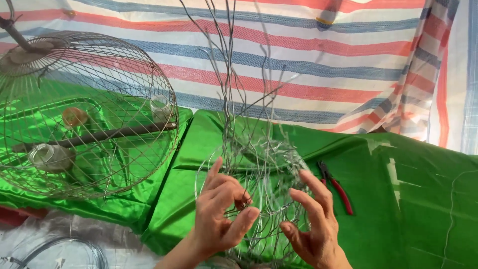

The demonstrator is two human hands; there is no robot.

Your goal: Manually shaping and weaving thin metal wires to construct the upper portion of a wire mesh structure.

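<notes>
Two bare hands work a half-woven basket of thin silver wire [259,184], which stands on the worktop draped in shiny green cloth [408,209]. Left hand [221,211] is on the near left side of the frame, fingers curled, thumb and forefinger pinched on a wire strand; the exact strand is lost in the tangle. Right hand [313,219] sits at the near right side, fingers spread and slightly bent, tips touching or just off the wires; can't tell if that grip has actually closed on anything. Both wrists are cut off by the bottom edge.

The basket's loose wire ends run straight up and out of the top of the frame, so their length is unknown. Its base is hidden behind the hands.

Red-handled pliers [336,187] lie on the cloth just right of the basket, jaws partly behind its wires.

Far left: a finished round wire cage with a domed mesh [99,114], its left part cut off by the frame edge. Through the mesh: a dark perch bar [99,134], a clear glass cup [50,157], a small orange cup [74,117] and another clear cup [160,107], all blurred by the grid.

Bottom left: a coil of dark wire [64,251], half out of view. A striped red, blue and white tarp [323,60] forms the backdrop.
</notes>
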